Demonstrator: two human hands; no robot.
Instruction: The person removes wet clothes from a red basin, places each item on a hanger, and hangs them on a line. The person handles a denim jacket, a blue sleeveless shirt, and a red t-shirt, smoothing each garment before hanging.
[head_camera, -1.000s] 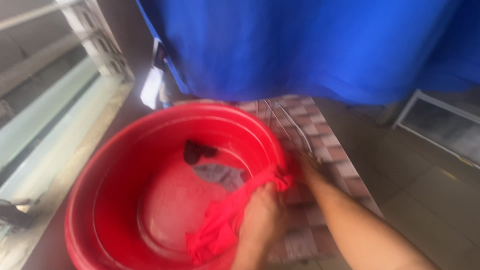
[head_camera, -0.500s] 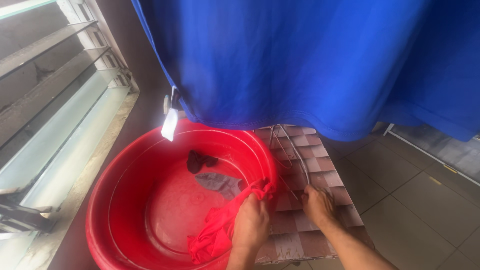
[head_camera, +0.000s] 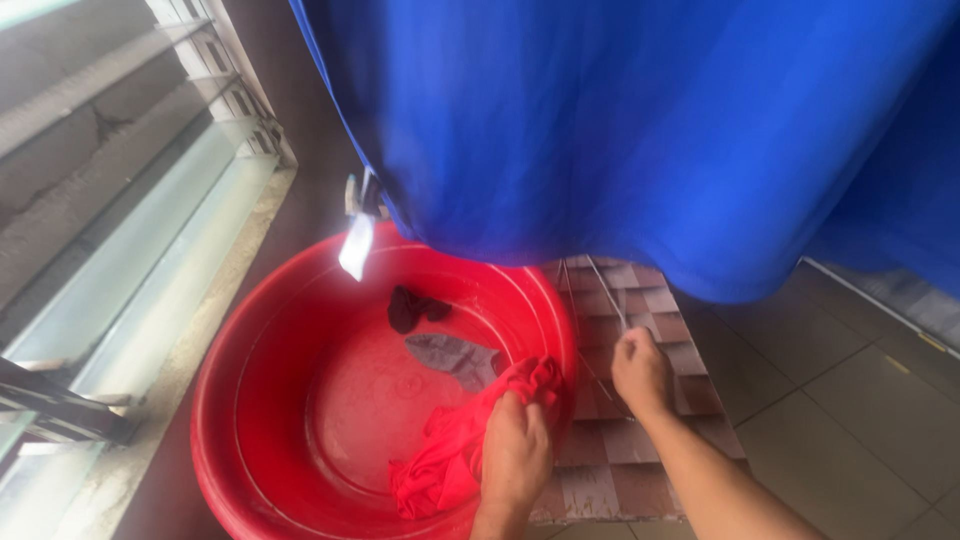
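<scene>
Left hand (head_camera: 515, 448) grips a red cloth (head_camera: 462, 440) draped over the near right rim of the red basin (head_camera: 250, 400). Right hand (head_camera: 641, 371), closed on a wire hanger (head_camera: 608, 295), rests over the checkered counter (head_camera: 640, 440) just right of the basin. Two dark cloths (head_camera: 440, 335) lie inside the basin; a blue sheet (head_camera: 640, 130) hangs above.

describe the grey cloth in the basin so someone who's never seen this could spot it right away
Find the big round red basin below the hanging blue fabric. On its wet floor, just right of centre, lies the flat grey cloth. It is paler than the small dark cloth behind it, and unlike the red garment, no hand holds it.
</scene>
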